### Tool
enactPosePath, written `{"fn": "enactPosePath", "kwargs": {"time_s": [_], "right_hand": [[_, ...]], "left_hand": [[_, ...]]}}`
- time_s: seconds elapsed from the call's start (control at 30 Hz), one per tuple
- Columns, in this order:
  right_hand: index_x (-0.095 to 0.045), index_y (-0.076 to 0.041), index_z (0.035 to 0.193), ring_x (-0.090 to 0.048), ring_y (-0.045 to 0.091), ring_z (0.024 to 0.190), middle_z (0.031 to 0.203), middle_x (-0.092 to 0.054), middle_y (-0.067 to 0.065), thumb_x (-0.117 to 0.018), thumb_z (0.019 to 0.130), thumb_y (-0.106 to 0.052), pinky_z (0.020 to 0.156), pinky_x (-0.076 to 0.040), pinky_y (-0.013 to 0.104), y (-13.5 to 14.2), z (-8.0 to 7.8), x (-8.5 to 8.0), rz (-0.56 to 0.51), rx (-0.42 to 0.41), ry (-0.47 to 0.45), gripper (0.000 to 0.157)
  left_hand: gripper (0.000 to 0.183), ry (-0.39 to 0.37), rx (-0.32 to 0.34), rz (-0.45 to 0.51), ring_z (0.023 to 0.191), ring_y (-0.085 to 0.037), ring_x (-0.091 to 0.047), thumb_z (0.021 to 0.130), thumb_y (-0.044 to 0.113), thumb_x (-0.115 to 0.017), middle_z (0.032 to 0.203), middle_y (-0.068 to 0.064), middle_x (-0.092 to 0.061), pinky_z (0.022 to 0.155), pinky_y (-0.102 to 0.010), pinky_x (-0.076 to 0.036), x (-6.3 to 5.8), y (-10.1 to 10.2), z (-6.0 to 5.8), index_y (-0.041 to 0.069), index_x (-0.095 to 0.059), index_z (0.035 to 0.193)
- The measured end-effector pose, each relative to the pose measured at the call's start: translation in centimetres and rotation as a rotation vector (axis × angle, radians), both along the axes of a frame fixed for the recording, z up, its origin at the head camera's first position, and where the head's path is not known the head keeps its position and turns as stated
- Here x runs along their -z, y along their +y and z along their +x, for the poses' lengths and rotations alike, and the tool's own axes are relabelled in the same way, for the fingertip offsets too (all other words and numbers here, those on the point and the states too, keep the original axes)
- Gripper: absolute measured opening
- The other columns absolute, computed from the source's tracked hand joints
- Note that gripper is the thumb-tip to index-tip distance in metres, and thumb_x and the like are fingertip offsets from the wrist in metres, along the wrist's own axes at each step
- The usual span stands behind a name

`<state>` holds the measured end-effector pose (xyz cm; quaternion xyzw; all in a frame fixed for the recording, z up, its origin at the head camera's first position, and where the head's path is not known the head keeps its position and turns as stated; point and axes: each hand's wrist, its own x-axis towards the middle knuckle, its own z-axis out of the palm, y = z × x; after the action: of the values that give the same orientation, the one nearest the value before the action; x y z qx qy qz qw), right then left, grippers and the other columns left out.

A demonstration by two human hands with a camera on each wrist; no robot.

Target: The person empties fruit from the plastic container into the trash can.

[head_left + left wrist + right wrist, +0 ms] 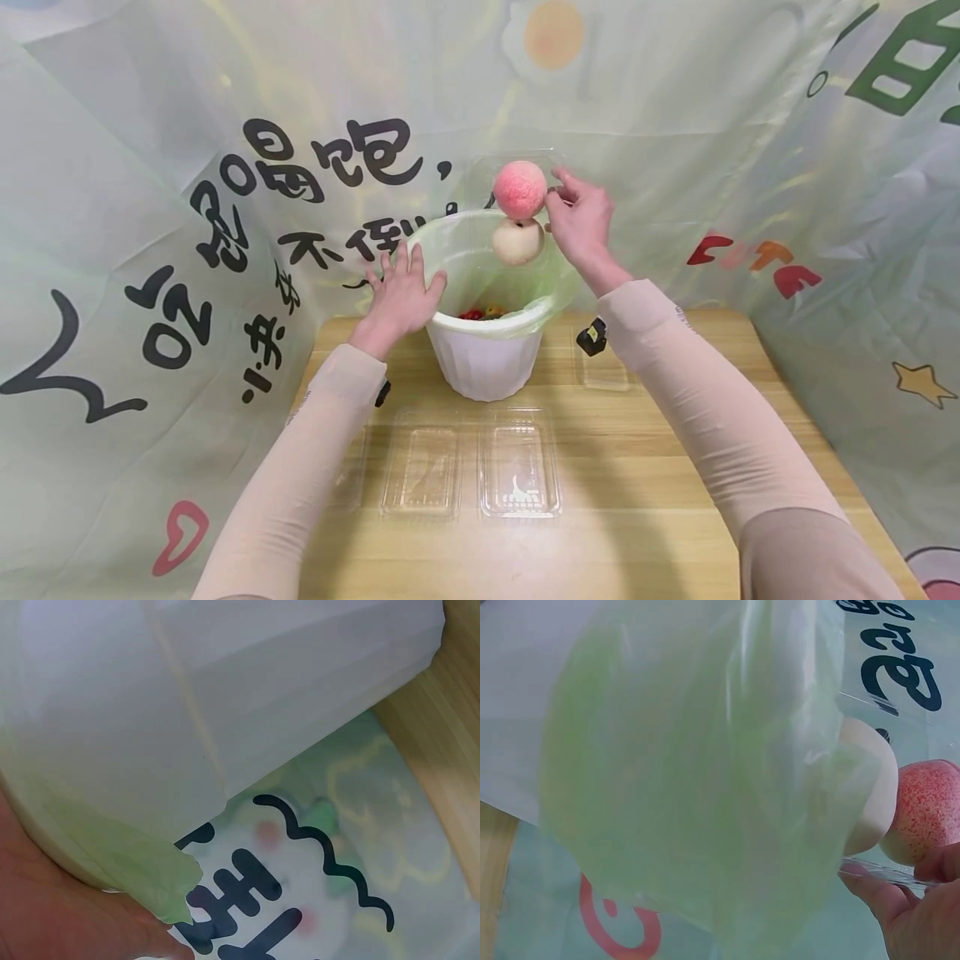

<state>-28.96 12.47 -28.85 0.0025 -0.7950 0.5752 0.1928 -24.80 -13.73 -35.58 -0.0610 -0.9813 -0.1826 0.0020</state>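
Observation:
A clear plastic tray [555, 158] is pinched at its edge by my right hand [581, 218] and tilts over the white bin [486, 362]. On its tilted face lie a pink peach [521, 190] and, lower down, a pale round fruit [517, 242] with a dark dimple. In the right wrist view, the thumb and fingers grip the tray's rim [885, 871] beside the peach [926, 810]. My left hand [405, 292] rests on the bin's left rim, its fingers straight and spread. A pale green bag [517, 287] lines the bin. Small red and yellow things [483, 313] lie inside.
Two clear plastic trays [422, 475] [519, 467] lie on the wooden table [600, 508] in front of the bin. Another tray [606, 371] is right of it, and one sits partly behind the left sleeve [315, 450]. Printed cloth [675, 108] hangs round the table.

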Motion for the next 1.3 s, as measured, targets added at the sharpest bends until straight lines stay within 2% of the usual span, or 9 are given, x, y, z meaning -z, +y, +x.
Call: {"fn": "enactPosePath", "kwargs": {"time_s": [0.13, 0.23, 0.37, 0.5, 0.6, 0.77, 0.9, 1.07, 1.3], "right_hand": [[-0.066, -0.011, 0.143, -0.065, 0.001, 0.067, 0.145, -0.066, 0.004, -0.055, 0.098, -0.008, 0.059, -0.053, 0.013, 0.0, -0.1, 0.3, 0.001, 0.006, 0.029, 0.047], [-0.067, -0.012, 0.142, -0.062, -0.001, 0.063, 0.146, -0.065, 0.002, -0.056, 0.098, -0.009, 0.059, -0.05, 0.012, 0.0, -0.1, 0.4, 0.02, 0.008, 0.044, 0.045], [-0.07, -0.011, 0.139, -0.066, 0.0, 0.075, 0.146, -0.066, -0.001, -0.056, 0.099, -0.011, 0.058, -0.047, 0.013, 0.0, 0.0, 0.6, 0.033, 0.022, 0.053, 0.042], [-0.075, -0.007, 0.13, -0.074, 0.008, 0.102, 0.147, -0.065, -0.004, -0.056, 0.1, -0.013, 0.061, -0.047, 0.013, -0.1, 0.0, 0.6, 0.053, 0.033, 0.07, 0.036], [-0.075, -0.008, 0.131, -0.074, 0.015, 0.116, 0.146, -0.065, -0.004, -0.056, 0.1, -0.012, 0.07, -0.051, 0.014, -0.2, -0.1, 0.7, 0.06, 0.036, 0.074, 0.036], [-0.069, -0.015, 0.14, -0.073, 0.016, 0.12, 0.145, -0.066, -0.003, -0.057, 0.099, -0.012, 0.09, -0.058, 0.019, -0.3, -0.1, 0.9, 0.055, 0.055, 0.066, 0.042], [-0.067, -0.018, 0.141, -0.073, 0.015, 0.119, 0.145, -0.066, -0.004, -0.058, 0.1, -0.013, 0.095, -0.059, 0.024, -0.2, -0.1, 1.0, 0.045, 0.051, 0.079, 0.042], [-0.068, -0.021, 0.14, -0.074, 0.015, 0.118, 0.143, -0.068, -0.001, -0.059, 0.1, -0.013, 0.093, -0.059, 0.021, -0.2, -0.1, 1.1, 0.014, 0.039, 0.121, 0.042], [-0.068, -0.017, 0.141, -0.071, 0.009, 0.099, 0.142, -0.069, 0.003, -0.058, 0.101, -0.011, 0.075, -0.053, 0.014, -0.1, -0.1, 0.8, -0.043, 0.028, 0.147, 0.041]], "left_hand": [[0.082, -0.002, -0.002, 0.005, 0.161, -0.052, 0.007, 0.108, 0.058, -0.021, 0.177, -0.023, 0.004, 0.126, -0.074, 0.007, 0.1, 0.1, 0.0, 0.005, -0.004, 0.169], [0.082, 0.0, -0.002, 0.007, 0.161, -0.053, 0.007, 0.108, 0.058, -0.021, 0.176, -0.023, 0.005, 0.125, -0.074, 0.007, 0.1, 0.1, 0.0, 0.005, -0.004, 0.169], [0.082, 0.003, 0.0, 0.009, 0.161, -0.053, 0.007, 0.108, 0.057, -0.02, 0.176, -0.024, 0.004, 0.125, -0.075, 0.007, 0.1, 0.0, 0.0, 0.004, -0.004, 0.169], [0.083, 0.006, -0.003, 0.008, 0.161, -0.054, 0.005, 0.108, 0.058, -0.022, 0.176, -0.024, 0.003, 0.125, -0.076, 0.006, 0.2, 0.0, 0.0, 0.005, -0.005, 0.169], [0.083, 0.005, -0.003, 0.007, 0.161, -0.054, 0.005, 0.108, 0.058, -0.022, 0.176, -0.024, 0.003, 0.125, -0.076, 0.006, 0.2, 0.0, -0.1, 0.005, -0.005, 0.169], [0.082, 0.004, -0.001, 0.015, 0.161, -0.054, 0.005, 0.108, 0.057, -0.023, 0.176, -0.023, 0.004, 0.125, -0.076, 0.005, 0.2, 0.0, -0.1, 0.005, -0.005, 0.169], [0.082, 0.003, -0.003, 0.021, 0.161, -0.053, 0.007, 0.109, 0.057, -0.023, 0.177, -0.023, 0.004, 0.125, -0.076, 0.006, 0.2, 0.0, -0.1, 0.005, -0.005, 0.169], [0.081, 0.003, -0.001, 0.022, 0.161, -0.053, 0.007, 0.109, 0.057, -0.021, 0.177, -0.023, 0.005, 0.125, -0.075, 0.006, 0.1, 0.1, 0.0, 0.006, -0.005, 0.17], [0.08, 0.0, 0.001, 0.028, 0.16, -0.053, 0.008, 0.108, 0.056, -0.022, 0.176, -0.023, 0.005, 0.124, -0.076, 0.008, 0.1, 0.1, -0.1, 0.006, -0.005, 0.17]]}}
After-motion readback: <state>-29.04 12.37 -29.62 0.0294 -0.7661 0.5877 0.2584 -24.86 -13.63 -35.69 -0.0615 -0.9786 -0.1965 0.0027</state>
